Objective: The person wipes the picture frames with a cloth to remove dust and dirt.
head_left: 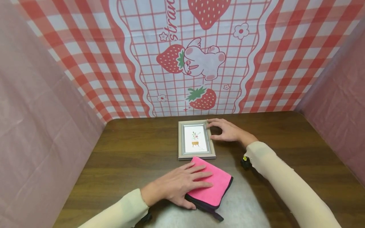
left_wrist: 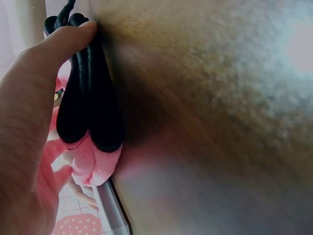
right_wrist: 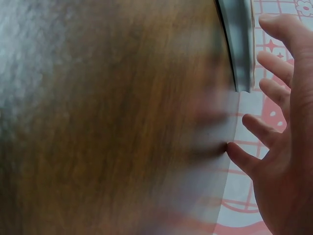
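Observation:
A pink cloth [head_left: 219, 182] with black edging lies folded on the table. My left hand [head_left: 182, 183] rests across its top with the fingers spread and fairly straight. In the left wrist view, the thumb [left_wrist: 73, 39] lies against the folded black edge [left_wrist: 85, 98] of the cloth. Just beyond the cloth, a picture frame [head_left: 181, 139] lies face up, showing a potted plant drawing. Beside the frame's upper right side is my right hand [head_left: 226, 130], fingertips right at its border and nothing gripped. In the right wrist view, that hand's fingers [right_wrist: 276, 93] are spread close to the frame's edge [right_wrist: 239, 49].
The brown wooden table [head_left: 128, 158] reflects light near its front. A red checked cloth with strawberries [head_left: 199, 57] hangs behind it. Pink curtains [head_left: 42, 95] stand at both sides. A small dark device [head_left: 246, 162] sits under the right wrist.

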Demonstrator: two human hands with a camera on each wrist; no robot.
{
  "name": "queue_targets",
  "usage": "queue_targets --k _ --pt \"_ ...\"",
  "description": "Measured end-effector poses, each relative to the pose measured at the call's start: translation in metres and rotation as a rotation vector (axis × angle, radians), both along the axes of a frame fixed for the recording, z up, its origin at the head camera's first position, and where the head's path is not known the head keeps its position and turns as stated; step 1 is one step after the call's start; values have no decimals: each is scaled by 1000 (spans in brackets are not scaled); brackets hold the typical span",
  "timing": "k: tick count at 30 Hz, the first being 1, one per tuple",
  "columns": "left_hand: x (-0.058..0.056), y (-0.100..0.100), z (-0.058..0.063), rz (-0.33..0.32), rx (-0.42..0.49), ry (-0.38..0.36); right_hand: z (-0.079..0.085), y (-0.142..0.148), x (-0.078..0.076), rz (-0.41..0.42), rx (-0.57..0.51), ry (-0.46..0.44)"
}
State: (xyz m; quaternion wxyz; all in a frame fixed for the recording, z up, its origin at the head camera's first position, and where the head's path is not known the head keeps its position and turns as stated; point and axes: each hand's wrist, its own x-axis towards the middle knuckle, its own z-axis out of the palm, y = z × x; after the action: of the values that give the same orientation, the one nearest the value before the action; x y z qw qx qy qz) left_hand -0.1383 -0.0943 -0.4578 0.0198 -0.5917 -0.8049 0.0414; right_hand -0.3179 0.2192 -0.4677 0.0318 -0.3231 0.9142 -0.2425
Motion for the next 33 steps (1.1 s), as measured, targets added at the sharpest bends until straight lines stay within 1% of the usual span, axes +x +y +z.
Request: queue_targets --k 2,8,11,13,22,25,29,33 --pt "0 2 0 -7 -15 -16 -1 0 0 3 2 0" --pt "-3 6 0 11 -25 -137 -5 -2 -2 23 1 -3" --pt "-4 7 1 5 -22 -163 -7 -3 -2 24 3 -15" --pt "-6 8 1 1 -20 -167 -8 -3 -2 22 3 -19" --pt "-9 13 4 17 -64 -113 -14 1 1 24 -42 -8" --pt "-9 15 4 29 -81 -107 -15 2 0 22 -47 -32" --pt "-9 17 4 53 -87 -126 -13 1 1 6 -40 -78" --pt "-8 18 3 61 -81 -125 -10 0 2 -4 -38 -87"
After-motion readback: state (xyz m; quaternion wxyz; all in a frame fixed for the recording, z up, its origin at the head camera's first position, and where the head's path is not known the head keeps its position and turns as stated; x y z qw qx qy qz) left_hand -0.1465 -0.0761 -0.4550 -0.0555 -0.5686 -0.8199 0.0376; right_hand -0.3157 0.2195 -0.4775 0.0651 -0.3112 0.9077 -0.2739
